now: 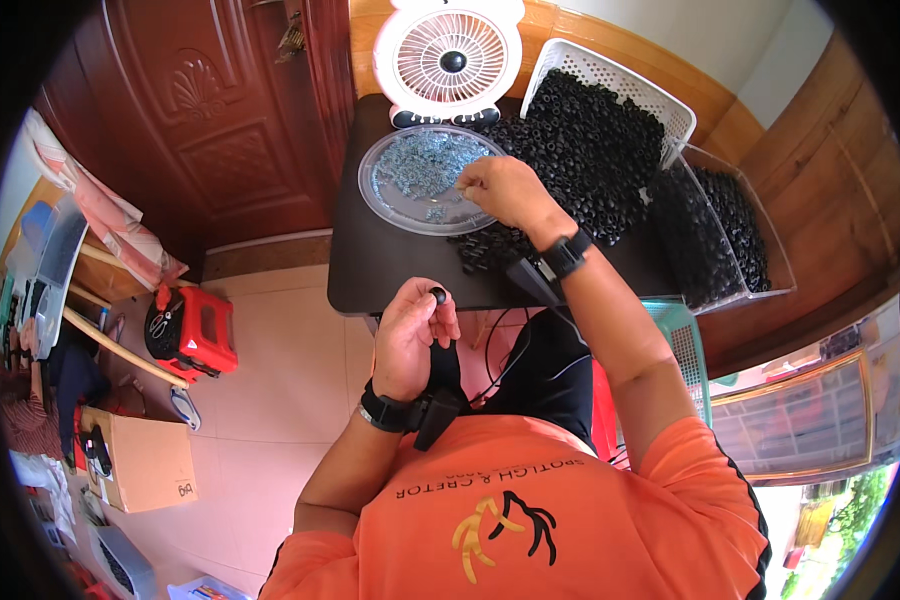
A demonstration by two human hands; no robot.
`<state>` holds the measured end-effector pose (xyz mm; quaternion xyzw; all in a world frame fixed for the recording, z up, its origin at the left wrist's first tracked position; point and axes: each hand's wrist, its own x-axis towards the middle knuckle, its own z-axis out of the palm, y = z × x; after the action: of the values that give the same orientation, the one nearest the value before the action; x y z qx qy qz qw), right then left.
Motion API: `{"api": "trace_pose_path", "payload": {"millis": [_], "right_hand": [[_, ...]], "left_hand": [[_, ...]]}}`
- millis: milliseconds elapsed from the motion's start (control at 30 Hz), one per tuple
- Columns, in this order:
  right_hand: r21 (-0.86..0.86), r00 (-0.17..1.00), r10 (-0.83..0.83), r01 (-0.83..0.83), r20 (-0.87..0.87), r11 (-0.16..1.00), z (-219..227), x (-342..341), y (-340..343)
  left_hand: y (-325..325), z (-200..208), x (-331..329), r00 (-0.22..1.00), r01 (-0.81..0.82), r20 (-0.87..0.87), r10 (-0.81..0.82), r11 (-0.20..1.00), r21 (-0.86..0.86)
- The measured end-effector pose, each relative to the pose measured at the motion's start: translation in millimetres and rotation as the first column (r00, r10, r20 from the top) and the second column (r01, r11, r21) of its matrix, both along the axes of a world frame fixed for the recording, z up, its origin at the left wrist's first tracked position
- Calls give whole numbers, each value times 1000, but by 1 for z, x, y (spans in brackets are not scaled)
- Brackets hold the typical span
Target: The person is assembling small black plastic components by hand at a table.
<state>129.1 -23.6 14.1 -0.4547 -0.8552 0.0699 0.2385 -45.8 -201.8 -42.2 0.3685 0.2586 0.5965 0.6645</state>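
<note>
My left hand point(410, 330) is held in front of the table's near edge, with a small black round part point(437, 295) pinched at its thumb and fingertips. Over the right side of a clear round tray point(390, 212) is my right hand point(510, 192), its fingertips pressed together. Whatever lies between those fingertips is too small to make out. Many tiny bluish, shiny pieces point(425, 160) are spread in the tray, mostly toward its far side. Beside my right hand, a large heap of black ring-like parts point(570, 150) covers the table.
A white fan point(452, 60) stands behind the tray. The heap spills from a white perforated basket point(685, 110); a clear bin point(760, 235) of black parts sits at the right edge. Cables point(500, 350) hang below the dark table point(370, 270). A red case point(210, 330) is on the floor.
</note>
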Motion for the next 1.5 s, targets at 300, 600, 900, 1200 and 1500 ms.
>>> {"api": "trace_pose_path", "payload": {"millis": [300, 600, 900, 1200, 1500], "right_hand": [[-3, 956, 14, -13, 292, 1000, -16, -21, 24], [-71, 939, 21, 4, 344, 997, -11, -20, 26], [31, 996, -19, 16, 90, 999, -16, -13, 23], [-267, 934, 25, -128, -357, 955, -13, 8, 21], [-529, 741, 2, -481, -671, 699, 11, 16, -18]], "left_hand": [[2, -2, -4, 1000, -15, -8, 15, 1000, -24], [2, -2, 2, 999, 7, -49, -9, 999, -39], [0, 0, 4, 998, 11, -64, -13, 999, -32], [2, 2, 12, 998, 7, -62, -10, 999, -48], [21, 15, 5, 989, -96, -109, 103, 993, 67]]}}
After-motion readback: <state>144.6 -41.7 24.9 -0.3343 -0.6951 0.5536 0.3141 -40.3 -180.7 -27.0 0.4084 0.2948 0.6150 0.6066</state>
